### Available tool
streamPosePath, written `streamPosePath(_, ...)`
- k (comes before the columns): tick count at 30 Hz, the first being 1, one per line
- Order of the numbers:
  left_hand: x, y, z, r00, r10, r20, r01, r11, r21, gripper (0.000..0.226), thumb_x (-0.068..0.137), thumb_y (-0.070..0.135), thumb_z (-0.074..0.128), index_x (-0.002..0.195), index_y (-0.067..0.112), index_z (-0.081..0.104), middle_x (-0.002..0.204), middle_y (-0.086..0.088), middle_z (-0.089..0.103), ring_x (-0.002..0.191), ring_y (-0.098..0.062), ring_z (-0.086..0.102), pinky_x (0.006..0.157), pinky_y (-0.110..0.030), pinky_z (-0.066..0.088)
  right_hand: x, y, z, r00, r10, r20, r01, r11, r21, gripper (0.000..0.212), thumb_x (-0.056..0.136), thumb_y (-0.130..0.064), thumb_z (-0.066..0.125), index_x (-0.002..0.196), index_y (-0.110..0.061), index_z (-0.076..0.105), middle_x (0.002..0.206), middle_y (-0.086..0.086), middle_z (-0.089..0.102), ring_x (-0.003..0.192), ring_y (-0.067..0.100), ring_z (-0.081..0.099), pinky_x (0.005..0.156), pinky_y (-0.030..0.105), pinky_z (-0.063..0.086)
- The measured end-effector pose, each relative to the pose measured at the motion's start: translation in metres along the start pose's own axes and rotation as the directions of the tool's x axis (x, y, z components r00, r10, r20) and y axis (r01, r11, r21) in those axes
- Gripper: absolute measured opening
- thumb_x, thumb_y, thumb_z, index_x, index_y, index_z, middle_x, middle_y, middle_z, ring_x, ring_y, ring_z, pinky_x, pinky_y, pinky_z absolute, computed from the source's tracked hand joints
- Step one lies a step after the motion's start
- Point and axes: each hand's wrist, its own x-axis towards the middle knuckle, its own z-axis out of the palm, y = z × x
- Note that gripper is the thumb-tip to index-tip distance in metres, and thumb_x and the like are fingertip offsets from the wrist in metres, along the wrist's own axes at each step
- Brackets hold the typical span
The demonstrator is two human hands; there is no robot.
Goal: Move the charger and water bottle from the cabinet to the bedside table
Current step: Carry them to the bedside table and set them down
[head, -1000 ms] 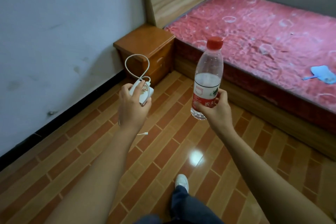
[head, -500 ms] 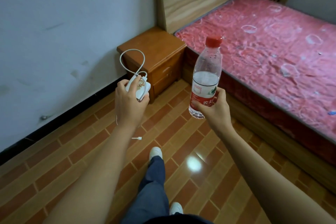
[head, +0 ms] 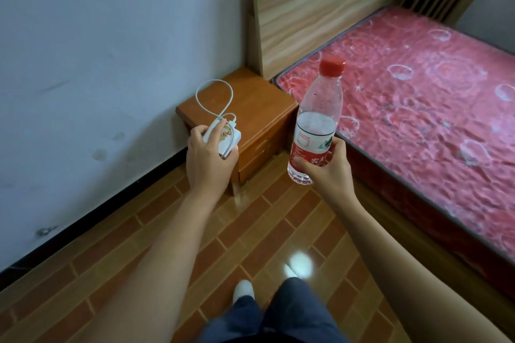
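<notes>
- You've walked up closer, so the bedside table [head: 245, 108] looks way bigger and nearer than a second ago.
- Your left hand [head: 209, 160] with the charger [head: 223, 135] now sits over the surface's front corner instead of the floor.
- The water bottle [head: 315, 125] in your right hand [head: 328, 170] now tilts right, overlapping the bed [head: 418, 108] edge.

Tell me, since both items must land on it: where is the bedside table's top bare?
The bedside table top looks bare wherever it shows, from the wall side to the edge by the headboard. Its near left corner is hidden behind the left hand holding the charger. The right hand holds the water bottle over the bed-side corner.
</notes>
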Motion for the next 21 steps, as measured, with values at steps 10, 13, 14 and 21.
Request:
streamPosePath(10, 0.1, -0.029, 0.052, 0.989, -0.144, -0.044, 0.146, 0.988, 0.051, 0.051, 0.077, 0.019, 0.068, 0.124, 0.021, 0.049, 0.114, -0.015, 0.047, 0.096, -0.026, 0.049, 0.066, -0.03, 0.044, 0.149, 0.005, 0.042, 0.988, -0.019, 0.154, 0.025, 0.999, -0.035, 0.065, 0.066, -0.02, 0.079, 0.118, -0.015, 0.04, 0.109, 0.001, 0.059, 0.097, 0.015, 0.059, 0.075, 0.021, 0.047)
streamPosePath(13, 0.135, -0.028, 0.076, 0.973, -0.218, -0.077, 0.222, 0.973, 0.056, 0.051, 0.076, 0.019, 0.069, 0.123, 0.021, 0.051, 0.113, -0.014, 0.047, 0.095, -0.026, 0.05, 0.068, -0.033, 0.045, 0.204, 0.005, 0.053, 0.972, -0.04, 0.232, 0.054, 0.997, -0.052, 0.066, 0.066, -0.021, 0.079, 0.118, -0.016, 0.039, 0.112, 0.002, 0.059, 0.098, 0.014, 0.059, 0.077, 0.022, 0.047)
streamPosePath(14, 0.147, -0.025, 0.084, 0.966, -0.244, -0.089, 0.249, 0.967, 0.054, 0.051, 0.075, 0.018, 0.069, 0.123, 0.021, 0.051, 0.113, -0.015, 0.048, 0.095, -0.027, 0.051, 0.068, -0.033, 0.045, 0.222, 0.003, 0.055, 0.964, -0.047, 0.26, 0.065, 0.996, -0.06, 0.066, 0.066, -0.021, 0.079, 0.118, -0.016, 0.039, 0.112, 0.002, 0.059, 0.098, 0.014, 0.059, 0.078, 0.023, 0.048)
streamPosePath(21, 0.229, -0.006, 0.138, 0.933, -0.329, -0.146, 0.338, 0.94, 0.038, 0.051, 0.073, 0.014, 0.07, 0.121, 0.019, 0.054, 0.108, -0.018, 0.05, 0.095, -0.031, 0.052, 0.068, -0.032, 0.044, 0.345, -0.005, 0.069, 0.905, -0.064, 0.421, 0.1, 0.993, -0.063, 0.068, 0.064, -0.024, 0.08, 0.118, -0.018, 0.04, 0.112, 0.0, 0.06, 0.098, 0.011, 0.061, 0.079, 0.025, 0.053)
